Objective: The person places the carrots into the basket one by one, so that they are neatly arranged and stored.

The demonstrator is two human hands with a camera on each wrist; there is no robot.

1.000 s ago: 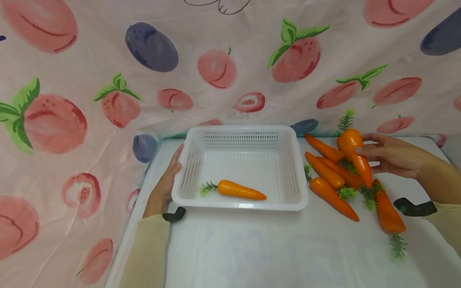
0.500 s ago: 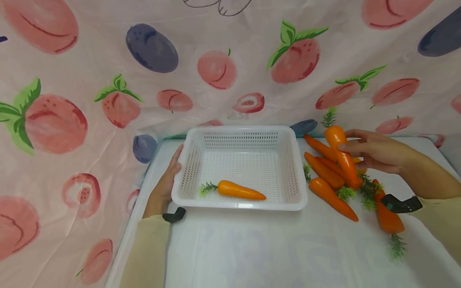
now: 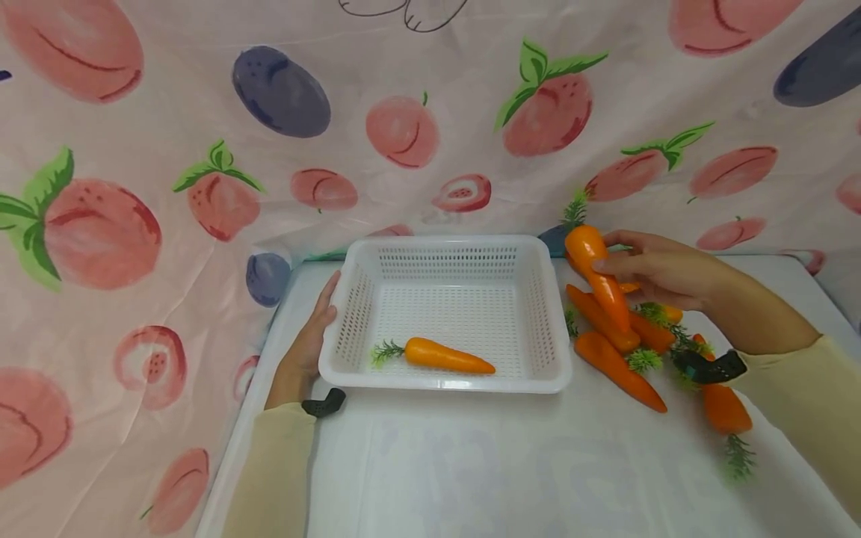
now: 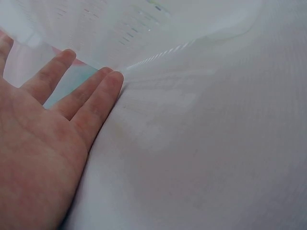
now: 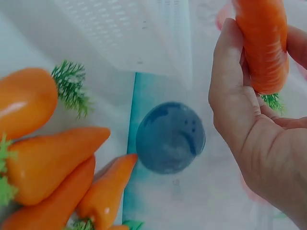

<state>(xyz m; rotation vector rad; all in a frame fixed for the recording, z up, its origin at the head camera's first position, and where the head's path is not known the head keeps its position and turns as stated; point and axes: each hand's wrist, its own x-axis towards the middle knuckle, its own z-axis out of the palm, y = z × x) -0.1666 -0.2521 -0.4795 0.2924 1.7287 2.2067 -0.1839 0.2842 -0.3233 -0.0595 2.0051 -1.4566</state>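
Observation:
My right hand (image 3: 662, 269) pinches an orange carrot (image 3: 592, 258) with a green leafy top, held above the pile just right of the basket. In the right wrist view the same carrot (image 5: 263, 48) sits between thumb and fingers. My left hand (image 3: 312, 336) rests against the left side of a white perforated basket (image 3: 444, 385), its fingers straight. The left wrist view shows that hand's fingers (image 4: 98, 98) spread along the basket's outer wall. One carrot (image 3: 447, 356) lies in the basket near its front wall, leaves to the left.
Several carrots (image 3: 619, 370) lie heaped on the white table (image 3: 471, 463) right of the basket, partly hidden by the right hand and held carrot. Another carrot (image 3: 726, 407) lies farther right beneath the forearm. A fruit-printed cloth (image 3: 403, 67) hangs behind the table.
My right hand has carried the carrot leftward from the right side of the pile toward the basket's right rim. The left hand and the basket have stayed in place.

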